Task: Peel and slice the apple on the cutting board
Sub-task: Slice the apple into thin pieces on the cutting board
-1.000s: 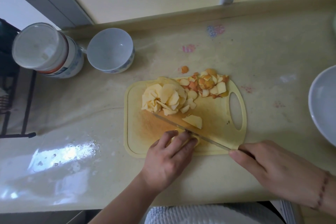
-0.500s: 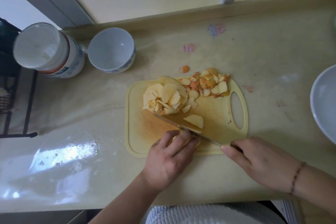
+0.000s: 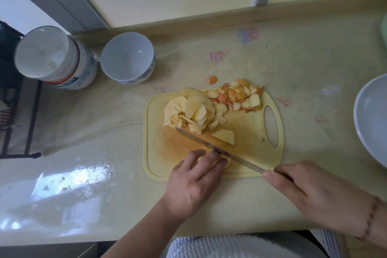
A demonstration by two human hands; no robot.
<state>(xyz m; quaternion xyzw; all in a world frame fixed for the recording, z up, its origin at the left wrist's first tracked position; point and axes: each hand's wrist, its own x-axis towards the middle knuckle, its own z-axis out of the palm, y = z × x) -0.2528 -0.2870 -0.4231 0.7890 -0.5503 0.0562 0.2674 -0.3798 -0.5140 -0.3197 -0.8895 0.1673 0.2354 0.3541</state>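
Observation:
A yellow cutting board (image 3: 159, 148) lies on the counter. A heap of pale apple slices (image 3: 190, 113) sits at its far left, and red-orange peel scraps (image 3: 238, 96) are piled at its far edge. One loose slice (image 3: 225, 136) lies mid-board. My left hand (image 3: 196, 180) presses a mostly hidden apple piece (image 3: 227, 162) down at the board's near edge. My right hand (image 3: 314, 192) grips the handle of a long knife (image 3: 201, 141), whose blade runs diagonally across the board, right against my left fingertips.
A white bowl (image 3: 127, 58) and a lidded jar (image 3: 54, 58) stand at the back left. Another white bowl (image 3: 370, 119) is at the right edge. A stray peel bit (image 3: 213, 79) lies on the counter behind the board. A black rack (image 3: 12, 111) borders the left.
My right hand has shifted slightly back and forth with the knife; the blade stays against the piece under my left fingers. My left hand has barely moved.

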